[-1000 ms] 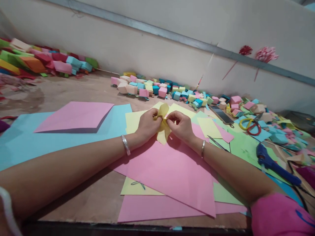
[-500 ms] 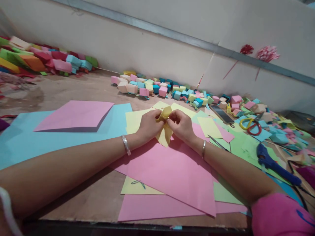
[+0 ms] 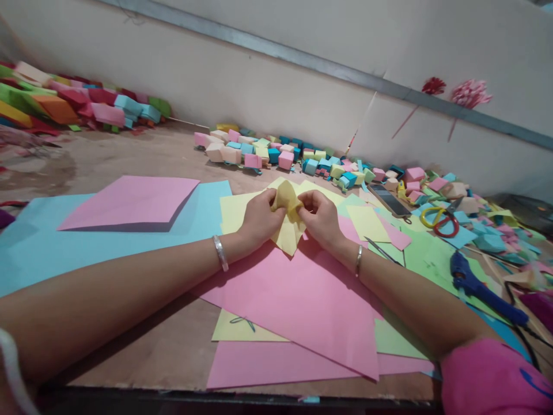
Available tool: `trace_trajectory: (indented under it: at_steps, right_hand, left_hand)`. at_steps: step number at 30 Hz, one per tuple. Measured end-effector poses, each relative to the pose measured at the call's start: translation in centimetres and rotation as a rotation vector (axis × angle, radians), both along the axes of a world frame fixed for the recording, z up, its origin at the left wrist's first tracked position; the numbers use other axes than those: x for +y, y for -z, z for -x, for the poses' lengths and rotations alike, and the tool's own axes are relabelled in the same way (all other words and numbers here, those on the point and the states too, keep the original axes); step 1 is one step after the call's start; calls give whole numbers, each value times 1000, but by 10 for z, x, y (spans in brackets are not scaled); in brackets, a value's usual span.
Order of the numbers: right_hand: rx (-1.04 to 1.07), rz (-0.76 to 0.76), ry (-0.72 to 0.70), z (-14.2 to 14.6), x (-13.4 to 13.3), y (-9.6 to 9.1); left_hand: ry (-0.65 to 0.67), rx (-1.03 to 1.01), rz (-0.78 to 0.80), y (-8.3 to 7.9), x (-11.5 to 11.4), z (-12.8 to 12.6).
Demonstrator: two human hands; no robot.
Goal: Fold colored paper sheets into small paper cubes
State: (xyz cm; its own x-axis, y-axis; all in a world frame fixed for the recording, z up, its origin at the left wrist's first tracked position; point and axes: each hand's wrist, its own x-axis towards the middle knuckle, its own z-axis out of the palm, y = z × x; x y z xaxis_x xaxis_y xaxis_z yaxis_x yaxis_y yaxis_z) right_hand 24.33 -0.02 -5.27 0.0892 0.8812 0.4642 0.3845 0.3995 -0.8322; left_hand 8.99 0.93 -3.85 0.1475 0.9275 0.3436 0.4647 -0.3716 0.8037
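Note:
A folded piece of yellow paper is held between my two hands above the middle of the table. My left hand pinches its left side between thumb and fingers. On the opposite side, my right hand grips the paper's right edge. One point of the paper sticks up between the hands and another hangs down below them. Under it lies a large sheet of pink paper, with yellow sheets behind. The fingertips partly hide the folds.
To the left, a folded pink sheet rests on blue paper. Small paper boxes line the wall. On the right are a phone, scissors, a pen-like tool and a blue glue gun with its cord.
The yellow paper has been opened out wider, with its upper point now raised and facing me. My hands have moved slightly apart while keeping hold of it.

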Motion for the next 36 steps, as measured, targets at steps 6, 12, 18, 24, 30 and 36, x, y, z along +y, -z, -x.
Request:
trace_trajectory:
  at_steps: [6,12,18,24,30,36]
  right_hand:
    - [-31,7,31,1,-3,-4]
    - [-24,18,14,4,-6,-6]
    - [52,35,17,3,-5,-6]
    - [164,141,18,2,-1,-2]
    - [180,128,-49,3,-3,-4]
    - [333,240,-91,6,-6,-7]
  left_hand:
    - [40,-155,120,1,1,0]
    - [83,-330,205,2,-1,-1]
    - [151,-367,221,1,-2,-3]
    - [212,-429,268,2,-3,-4]
    - [194,-443,281,2,-4,-4]
    - [246,-457,291,-1,-6,-5]
